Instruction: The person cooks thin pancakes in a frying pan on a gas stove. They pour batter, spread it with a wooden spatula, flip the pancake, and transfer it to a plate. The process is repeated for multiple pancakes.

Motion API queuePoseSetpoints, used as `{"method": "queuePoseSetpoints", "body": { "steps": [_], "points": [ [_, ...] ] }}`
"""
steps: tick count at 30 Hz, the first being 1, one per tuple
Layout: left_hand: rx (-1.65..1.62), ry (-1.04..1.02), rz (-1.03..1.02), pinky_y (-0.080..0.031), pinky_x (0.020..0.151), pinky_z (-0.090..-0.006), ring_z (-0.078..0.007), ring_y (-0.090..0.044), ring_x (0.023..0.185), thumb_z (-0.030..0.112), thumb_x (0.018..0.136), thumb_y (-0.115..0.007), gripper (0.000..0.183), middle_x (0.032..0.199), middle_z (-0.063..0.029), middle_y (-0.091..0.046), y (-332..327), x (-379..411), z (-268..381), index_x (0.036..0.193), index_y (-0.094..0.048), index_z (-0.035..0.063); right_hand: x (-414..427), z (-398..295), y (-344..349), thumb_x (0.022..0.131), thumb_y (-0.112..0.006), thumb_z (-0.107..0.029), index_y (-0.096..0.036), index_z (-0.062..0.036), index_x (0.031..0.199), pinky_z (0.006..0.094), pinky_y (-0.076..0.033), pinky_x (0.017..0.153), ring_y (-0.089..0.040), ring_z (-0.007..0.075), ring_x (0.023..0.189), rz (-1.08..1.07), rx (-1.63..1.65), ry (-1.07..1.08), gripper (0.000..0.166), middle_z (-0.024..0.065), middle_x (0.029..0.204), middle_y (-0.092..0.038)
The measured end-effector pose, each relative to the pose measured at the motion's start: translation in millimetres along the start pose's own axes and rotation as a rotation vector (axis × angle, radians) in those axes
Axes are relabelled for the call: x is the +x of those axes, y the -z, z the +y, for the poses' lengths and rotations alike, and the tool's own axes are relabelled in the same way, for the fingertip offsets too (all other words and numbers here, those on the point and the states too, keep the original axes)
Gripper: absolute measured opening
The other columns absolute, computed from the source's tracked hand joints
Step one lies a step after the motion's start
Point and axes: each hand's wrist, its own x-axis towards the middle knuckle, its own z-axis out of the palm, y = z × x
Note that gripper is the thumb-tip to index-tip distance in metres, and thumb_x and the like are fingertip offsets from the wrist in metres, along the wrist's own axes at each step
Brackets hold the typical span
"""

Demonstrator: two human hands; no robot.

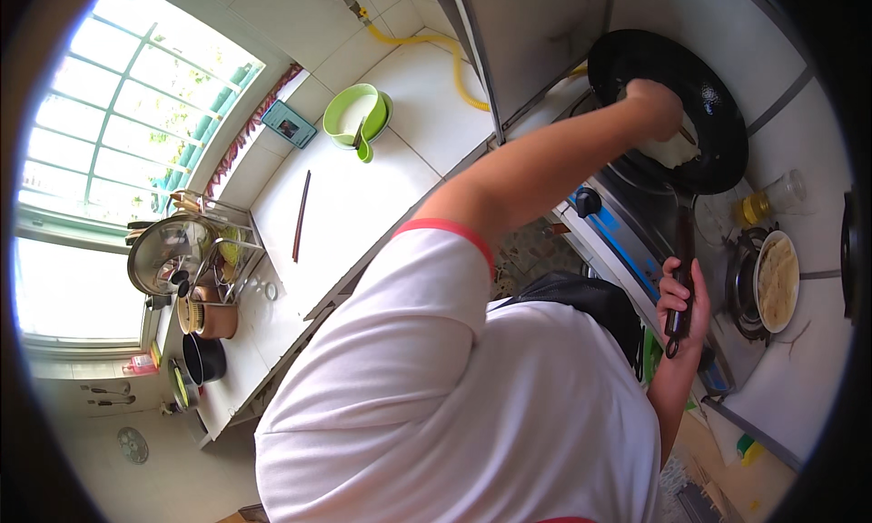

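My left hand (655, 109) is a fist inside a black wok (723, 141), closed around a thin brown utensil (687, 135) that it mostly hides. Beneath that fist, a pale white layer of batter or dough (664, 154) spreads over the wok's inside. The wok is tilted above the gas stove (654, 206). Palm up, my right hand (696, 305) grips the wok's dark handle (681, 312) from below. Near it, a white bowl or dish (796, 278) of flat, yellowish food (776, 284) stands over the other burner (744, 278).
A glass jar with a yellow lid (755, 208) lies behind the stove. On the tiled counter (368, 210) are a green bowl (332, 114) of white liquid, dark chopsticks (302, 216), a phone (289, 123) and a dish rack (238, 264). A yellow gas hose (456, 67) runs towards the stove.
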Motion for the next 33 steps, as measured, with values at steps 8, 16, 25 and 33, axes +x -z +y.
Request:
{"method": "queuePoseSetpoints", "body": {
  "steps": [8, 16, 25, 33],
  "points": [
    [0.118, -0.176, -0.016, -0.05, 0.071, -0.0353, -0.025, -0.063, 0.093, 0.02, 0.075, -0.062, 0.024, 0.098, -0.0091, -0.066, -16.2, -3.2, 0.5, 0.095, -0.068, 0.0082, -0.4, 4.5, -9.3, 0.094, -0.045, -0.03, -0.042, 0.0008, 0.101, 0.0182, -0.042, 0.044, -0.043, 0.0078, 0.056, 0.069, -0.004, 0.017, 0.032, 0.0032, 0.077, -0.044],
    [0.354, -0.135, 0.009, -0.054, 0.064, -0.0403, -0.0237, -0.064, 0.088, 0.018, 0.082, -0.053, 0.019, 0.091, -0.0033, -0.067, -2.8, -37.3, -40.7, 0.092, -0.069, 0.0205, -0.3, 4.4, -4.5, 0.094, -0.047, -0.028, -0.044, 0.0037, 0.103, 0.0175, -0.042, 0.043, -0.045, 0.0073, 0.057, 0.016, -0.045, 0.039, 0.033, 0.0068, 0.084, -0.049],
    [0.082, -0.01, 0.091, -0.05, 0.072, -0.0368, -0.0259, -0.061, 0.088, 0.019, 0.082, -0.054, 0.023, 0.093, -0.005, -0.065, 2.7, -32.7, -30.7, 0.102, -0.065, 0.0228, -5.3, 4.3, -7.2, 0.094, -0.045, -0.022, -0.043, -0.0103, 0.117, 0.018, -0.043, 0.045, -0.045, 0.008, 0.062, -0.001, -0.079, 0.14, 0.026, 0.0098, 0.098, -0.049],
    [0.213, -0.124, 0.17, -0.05, 0.071, -0.0367, -0.0262, -0.06, 0.087, 0.019, 0.081, -0.052, 0.02, 0.092, -0.0033, -0.065, 2.0, -26.6, -69.7, 0.095, -0.067, 0.0185, -6.4, 6.1, -12.1, 0.095, -0.044, -0.021, -0.039, -0.0179, 0.128, 0.0176, -0.043, 0.045, -0.044, 0.0076, 0.062, -0.005, -0.105, 0.138, 0.034, 0.0098, 0.098, -0.048]
  ]
}}
